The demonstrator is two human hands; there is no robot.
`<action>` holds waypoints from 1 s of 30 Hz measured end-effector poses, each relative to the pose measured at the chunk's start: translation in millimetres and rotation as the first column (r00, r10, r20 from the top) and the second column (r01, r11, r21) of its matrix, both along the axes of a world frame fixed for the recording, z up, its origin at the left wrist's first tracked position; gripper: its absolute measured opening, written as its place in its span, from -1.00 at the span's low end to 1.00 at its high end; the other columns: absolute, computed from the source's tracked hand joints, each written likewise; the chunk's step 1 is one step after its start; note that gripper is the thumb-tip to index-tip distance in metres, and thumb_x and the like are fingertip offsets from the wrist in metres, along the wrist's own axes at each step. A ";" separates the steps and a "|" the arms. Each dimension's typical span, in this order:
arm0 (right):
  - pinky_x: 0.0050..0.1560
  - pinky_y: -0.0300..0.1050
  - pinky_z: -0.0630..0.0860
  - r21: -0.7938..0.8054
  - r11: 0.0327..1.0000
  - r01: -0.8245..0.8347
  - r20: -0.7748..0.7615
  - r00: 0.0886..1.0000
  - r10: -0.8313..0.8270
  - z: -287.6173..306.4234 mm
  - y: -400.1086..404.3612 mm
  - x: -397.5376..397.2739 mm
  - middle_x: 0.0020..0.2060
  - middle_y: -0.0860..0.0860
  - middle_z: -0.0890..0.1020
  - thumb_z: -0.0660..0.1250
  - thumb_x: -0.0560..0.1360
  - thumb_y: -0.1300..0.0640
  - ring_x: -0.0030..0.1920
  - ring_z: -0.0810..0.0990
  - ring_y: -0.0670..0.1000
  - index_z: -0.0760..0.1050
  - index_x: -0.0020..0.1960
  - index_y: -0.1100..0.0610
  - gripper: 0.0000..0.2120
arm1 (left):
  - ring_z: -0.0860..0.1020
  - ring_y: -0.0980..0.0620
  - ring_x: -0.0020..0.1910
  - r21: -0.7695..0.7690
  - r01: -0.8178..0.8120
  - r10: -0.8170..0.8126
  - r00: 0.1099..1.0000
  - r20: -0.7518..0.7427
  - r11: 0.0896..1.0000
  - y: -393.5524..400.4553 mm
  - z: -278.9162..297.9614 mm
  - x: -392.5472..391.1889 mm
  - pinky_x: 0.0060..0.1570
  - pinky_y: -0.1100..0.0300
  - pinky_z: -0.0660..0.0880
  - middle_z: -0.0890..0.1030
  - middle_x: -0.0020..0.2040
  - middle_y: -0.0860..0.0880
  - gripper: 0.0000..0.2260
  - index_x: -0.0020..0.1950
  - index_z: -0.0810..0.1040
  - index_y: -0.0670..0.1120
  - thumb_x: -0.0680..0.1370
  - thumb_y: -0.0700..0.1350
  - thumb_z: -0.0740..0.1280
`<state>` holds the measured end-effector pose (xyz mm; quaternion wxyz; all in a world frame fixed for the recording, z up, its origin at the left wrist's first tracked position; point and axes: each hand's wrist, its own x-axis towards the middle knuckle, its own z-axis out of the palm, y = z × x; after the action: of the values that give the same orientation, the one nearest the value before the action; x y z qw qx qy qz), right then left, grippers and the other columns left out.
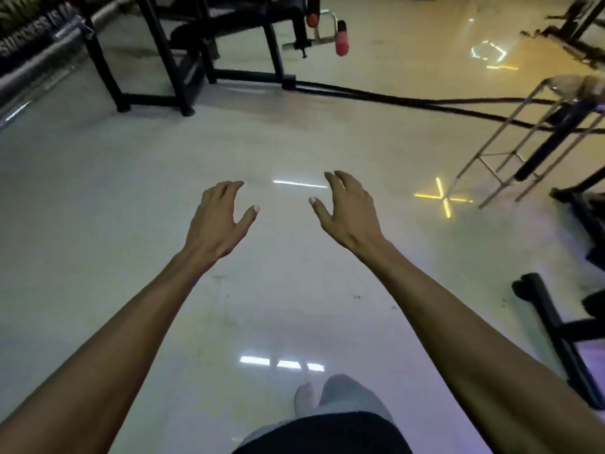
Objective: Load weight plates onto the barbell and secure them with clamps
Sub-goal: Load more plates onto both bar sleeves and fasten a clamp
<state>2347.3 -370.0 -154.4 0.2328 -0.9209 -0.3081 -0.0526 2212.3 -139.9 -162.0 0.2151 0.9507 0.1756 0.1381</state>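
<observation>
Both the left hand (219,221) and right hand (347,211) hang spread and empty above the floor (131,198), well short of the bench frame (183,60). No plate shows; likely heavy, rigid, best gripped two-handed at the rim.

Two bare forearms are stretched forward over a glossy pale floor (131,191). The left hand (219,221) and right hand (347,211) are held apart, palms down, fingers spread and curled, with nothing gripped. A black bench frame (183,60) with red-capped handles (341,37) is seen at 12 o'clock. A thick black rope (393,96) is laid across the floor toward 2 o'clock, where a metal stool (523,132) is tilted. A foot (306,399) is glimpsed at 6 o'clock.
</observation>
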 end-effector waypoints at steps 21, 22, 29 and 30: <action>0.38 0.18 0.43 0.032 0.770 -0.638 0.058 0.770 0.636 30.4 631.3 297.9 0.47 0.13 0.43 0.20 0.63 -0.20 0.47 0.38 0.17 0.31 0.53 0.15 -0.40 | 0.32 -0.16 0.53 -0.025 -0.646 0.646 0.761 0.059 0.763 495.5 32.8 183.4 0.42 -0.11 0.40 0.42 0.53 -0.11 -0.43 0.58 0.33 -0.08 0.66 0.19 0.28; 0.37 0.18 0.44 0.039 0.746 -0.664 0.063 0.747 0.662 31.7 663.5 299.9 0.47 0.13 0.43 0.20 0.63 -0.20 0.46 0.39 0.17 0.31 0.53 0.15 -0.40 | 0.32 -0.15 0.53 -0.027 -0.671 0.671 0.739 0.066 0.741 520.1 34.7 184.2 0.42 -0.10 0.39 0.41 0.53 -0.11 -0.43 0.59 0.33 -0.08 0.66 0.19 0.27; 0.34 0.15 0.45 0.083 0.604 -0.793 0.084 0.609 0.789 30.9 884.6 294.6 0.46 0.14 0.44 0.22 0.64 -0.17 0.45 0.40 0.16 0.31 0.53 0.16 -0.41 | 0.30 -0.12 0.53 -0.027 -0.793 0.791 0.605 0.088 0.609 688.6 28.6 173.4 0.41 -0.02 0.37 0.39 0.54 -0.09 -0.42 0.60 0.30 -0.07 0.67 0.20 0.26; 0.35 0.15 0.44 0.090 0.587 -0.805 0.082 0.593 0.801 31.3 913.5 291.8 0.47 0.14 0.43 0.23 0.64 -0.17 0.45 0.40 0.17 0.31 0.53 0.16 -0.41 | 0.31 -0.12 0.52 -0.030 -0.808 0.807 0.584 0.085 0.588 712.2 28.2 170.0 0.41 -0.03 0.38 0.39 0.54 -0.09 -0.42 0.60 0.31 -0.07 0.67 0.20 0.26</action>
<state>2639.2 543.5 -123.1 0.2802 -0.6668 -0.6901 0.0248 2382.3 572.3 -133.8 0.1311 0.7614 0.5773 0.2642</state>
